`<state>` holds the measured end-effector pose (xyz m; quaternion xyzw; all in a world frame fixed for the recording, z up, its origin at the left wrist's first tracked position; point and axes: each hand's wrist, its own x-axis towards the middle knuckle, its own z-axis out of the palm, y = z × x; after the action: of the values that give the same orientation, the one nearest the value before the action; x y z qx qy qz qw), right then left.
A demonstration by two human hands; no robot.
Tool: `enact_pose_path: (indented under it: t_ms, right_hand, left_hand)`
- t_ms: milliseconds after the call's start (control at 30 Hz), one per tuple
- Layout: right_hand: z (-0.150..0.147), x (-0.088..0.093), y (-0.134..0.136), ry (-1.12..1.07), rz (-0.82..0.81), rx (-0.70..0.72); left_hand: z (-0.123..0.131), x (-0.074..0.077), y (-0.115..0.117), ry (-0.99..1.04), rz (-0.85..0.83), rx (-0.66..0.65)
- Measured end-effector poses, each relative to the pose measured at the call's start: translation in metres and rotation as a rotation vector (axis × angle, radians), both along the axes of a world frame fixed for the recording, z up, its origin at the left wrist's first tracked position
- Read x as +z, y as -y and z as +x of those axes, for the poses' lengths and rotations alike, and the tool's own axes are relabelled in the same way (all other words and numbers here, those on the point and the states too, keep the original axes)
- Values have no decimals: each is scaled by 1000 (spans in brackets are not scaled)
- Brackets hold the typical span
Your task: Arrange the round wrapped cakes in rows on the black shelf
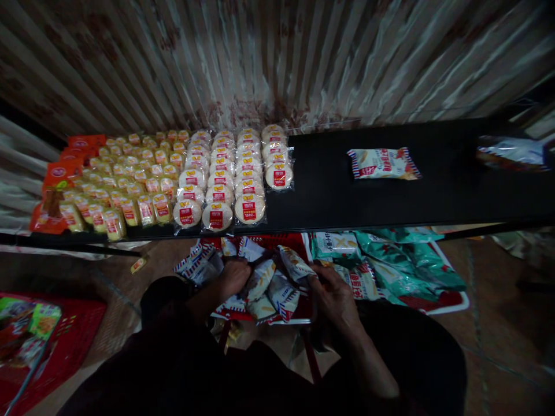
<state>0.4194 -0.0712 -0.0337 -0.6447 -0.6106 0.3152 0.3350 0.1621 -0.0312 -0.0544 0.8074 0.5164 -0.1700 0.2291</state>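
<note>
Below the black table's front edge, a red basket [277, 238] holds several white snack packets [284, 294] with red and blue striped ends. My left hand [235, 276] is over the basket's left part, touching the packets, its fingertips hidden among them. At the basket's right side, my right hand [336, 292] has its fingers bent against the end of a striped packet [295, 263]. One similar packet [381, 163] lies flat on the black table [321, 202], right of four rows of round white crackers [249, 208] in clear wrappers.
Small yellow wrapped cakes [130, 211] and orange bags [60, 172] cover the table's left end. A blurred packet [514, 155] lies far right. Green packets [390, 260] fill a second basket [463, 303]. Another red basket [82, 329] stands lower left, near a dropped yellow cake [138, 265].
</note>
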Motion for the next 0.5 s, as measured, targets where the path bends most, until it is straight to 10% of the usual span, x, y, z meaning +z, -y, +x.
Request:
enact_pose_path:
  t_ms: [333, 500]
  right_hand:
    - [-19, -10, -4, 91, -44, 43]
    - [-27, -10, -8, 166, -1, 81]
  left_hand:
    - [1, 3, -6, 7, 320, 219]
    - [6, -3, -24, -118, 165, 251]
